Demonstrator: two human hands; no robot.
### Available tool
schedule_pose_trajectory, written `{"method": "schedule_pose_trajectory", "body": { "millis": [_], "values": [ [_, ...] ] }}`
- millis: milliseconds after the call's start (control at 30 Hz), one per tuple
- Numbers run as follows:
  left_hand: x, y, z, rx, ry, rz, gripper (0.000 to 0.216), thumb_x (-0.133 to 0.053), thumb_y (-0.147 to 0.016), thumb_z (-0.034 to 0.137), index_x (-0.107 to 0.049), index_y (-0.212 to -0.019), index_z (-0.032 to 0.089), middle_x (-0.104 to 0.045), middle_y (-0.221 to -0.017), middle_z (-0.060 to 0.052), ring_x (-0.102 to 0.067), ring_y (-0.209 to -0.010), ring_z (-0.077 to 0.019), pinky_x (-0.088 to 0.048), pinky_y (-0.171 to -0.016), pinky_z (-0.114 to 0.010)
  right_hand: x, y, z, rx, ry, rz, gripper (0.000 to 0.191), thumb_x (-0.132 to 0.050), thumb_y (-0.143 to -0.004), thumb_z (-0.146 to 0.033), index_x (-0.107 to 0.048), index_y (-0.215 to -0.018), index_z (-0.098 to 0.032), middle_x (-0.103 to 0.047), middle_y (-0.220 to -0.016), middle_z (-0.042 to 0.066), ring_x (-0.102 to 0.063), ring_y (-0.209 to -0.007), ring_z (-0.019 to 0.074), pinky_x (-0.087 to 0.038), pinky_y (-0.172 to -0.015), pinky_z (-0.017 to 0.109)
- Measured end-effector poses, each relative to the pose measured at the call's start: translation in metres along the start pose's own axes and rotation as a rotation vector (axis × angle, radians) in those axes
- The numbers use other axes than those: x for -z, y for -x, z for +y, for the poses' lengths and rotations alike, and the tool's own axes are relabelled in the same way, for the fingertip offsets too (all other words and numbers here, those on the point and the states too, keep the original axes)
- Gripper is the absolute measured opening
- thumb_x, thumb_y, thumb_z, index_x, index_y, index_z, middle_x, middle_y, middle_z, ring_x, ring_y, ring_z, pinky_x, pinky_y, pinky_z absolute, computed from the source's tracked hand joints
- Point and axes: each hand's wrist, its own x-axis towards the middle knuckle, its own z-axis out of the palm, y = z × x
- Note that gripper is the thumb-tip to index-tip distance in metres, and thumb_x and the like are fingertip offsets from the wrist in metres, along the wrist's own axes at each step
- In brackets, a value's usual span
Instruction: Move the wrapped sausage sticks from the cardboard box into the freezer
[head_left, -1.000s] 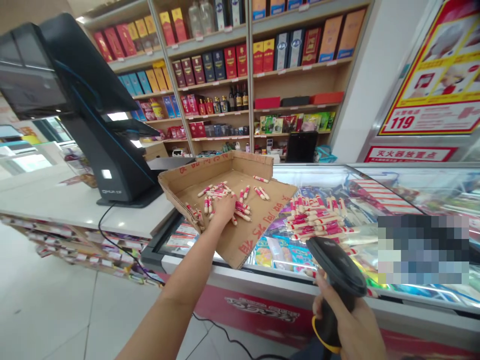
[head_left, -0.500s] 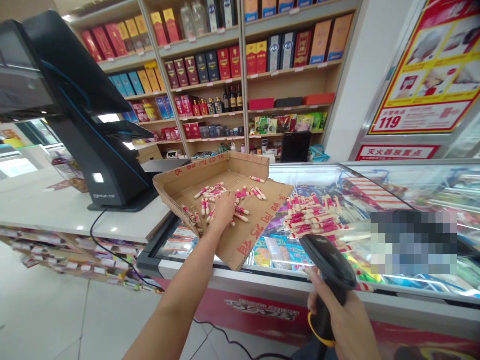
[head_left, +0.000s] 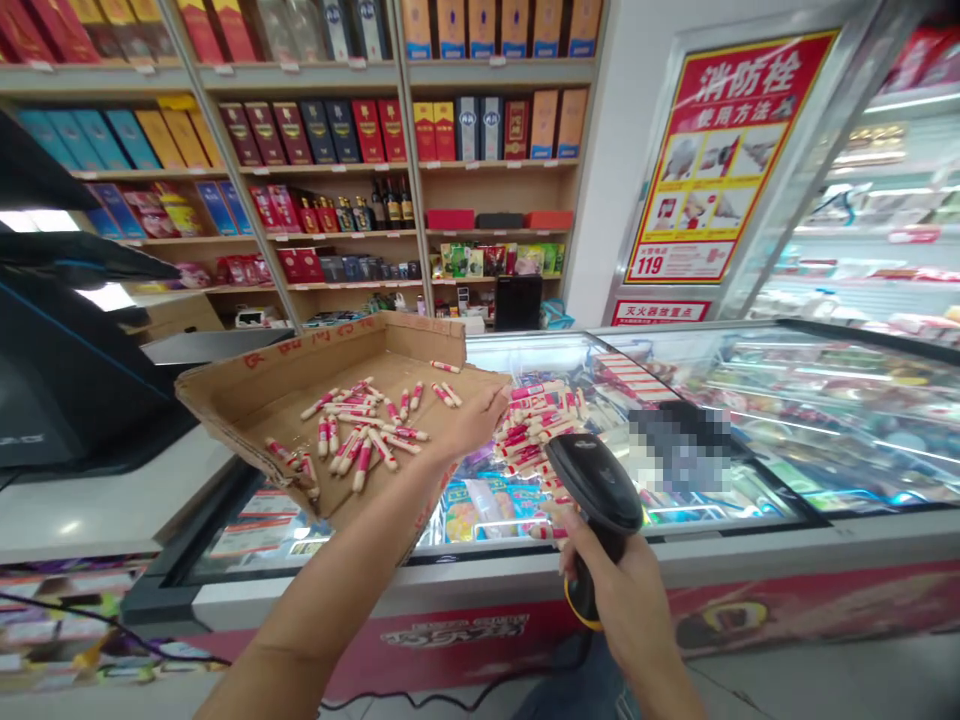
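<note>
Red-and-cream wrapped sticks [head_left: 364, 462] are lying scattered inside an open, low-walled cardboard carton [head_left: 304, 355], while a second pile of the sticks [head_left: 529, 432] is sitting just to its right on the glass of a chest freezer [head_left: 495, 595]. The shopper-side person's left hand [head_left: 480, 418] is hovering at the carton's right edge, beside that pile (whether its fingers are gripping anything, one cannot tell). The right hand [head_left: 626, 590] is holding a black handheld scanner [head_left: 596, 482], fingers wrapping its handle, near the pile's front. Beyond, shelves [head_left: 491, 178] are displaying boxes and bottles, and a red-and-yellow poster [head_left: 727, 165] is hanging at right.
</note>
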Motion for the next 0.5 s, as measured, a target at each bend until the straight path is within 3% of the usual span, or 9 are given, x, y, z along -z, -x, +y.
{"method": "schedule_pose_trajectory", "body": {
  "millis": [233, 500],
  "values": [
    [-0.024, 0.015, -0.021, -0.062, -0.006, -0.094, 0.040, -0.025, -0.099, 0.047, -0.037, -0.073, 0.020, -0.038, -0.068, 0.003, -0.038, -0.063, -0.0119, -0.040, -0.063, -0.026, 0.002, 0.004, 0.008, 0.037, 0.120, 0.023, 0.036, -0.069, -0.077, -0.051, -0.069, -0.076, -0.015, -0.055, -0.046, -0.004, -0.053, -0.045, 0.0153, -0.044, -0.050, 0.027],
    [-0.028, 0.019, -0.035, -0.073, -0.100, -0.162, 0.032, -0.026, -0.099, 0.039, -0.046, -0.083, 0.019, -0.053, -0.079, -0.002, -0.051, -0.075, -0.0162, -0.043, -0.075, -0.030, -0.003, 0.006, 0.029, -0.078, 0.193, 0.025, 0.040, -0.066, -0.078, -0.056, -0.065, -0.074, -0.017, -0.059, -0.050, -0.002, -0.057, -0.049, 0.0164, -0.044, -0.052, 0.027]
  ]
}}
